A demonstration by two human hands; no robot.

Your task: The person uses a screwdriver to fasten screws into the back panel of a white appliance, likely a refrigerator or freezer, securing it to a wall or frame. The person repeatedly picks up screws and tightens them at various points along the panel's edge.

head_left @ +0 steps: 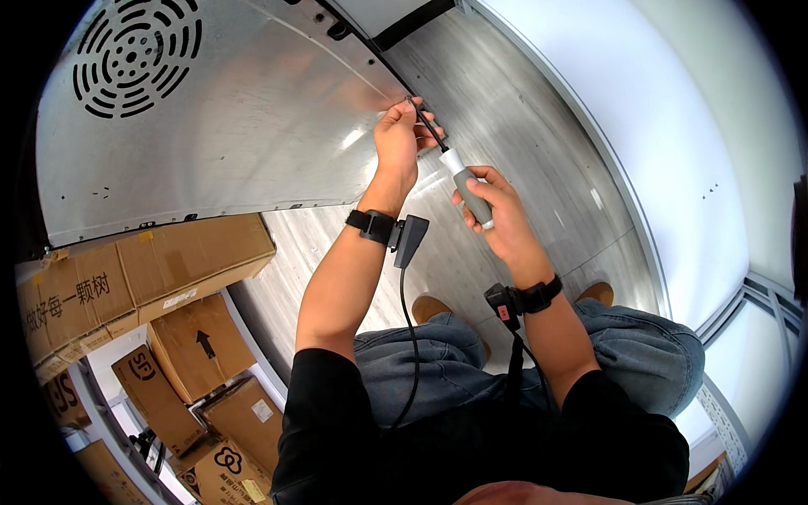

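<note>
A screwdriver (473, 198) with a grey and white handle and a dark shaft slants up and left, its tip against the edge of a large silver metal panel (252, 143). Its handle is wrapped by the fingers of my right hand (502, 210). At the tip, my left hand (397, 139) has thumb and forefinger pinched together by the panel's edge, other fingers curled around that edge. Whatever small thing lies in that pinch is hidden. The panel has a round pattern of vent slots (137, 57) at its far left.
Cardboard boxes (202, 345) are stacked at the lower left, with a long carton (194, 257) under the panel's near edge. A white curved-looking wall (623, 126) stands to the right of the grey plank floor (539, 143). Cables (412, 345) hang from both wrist-strapped devices.
</note>
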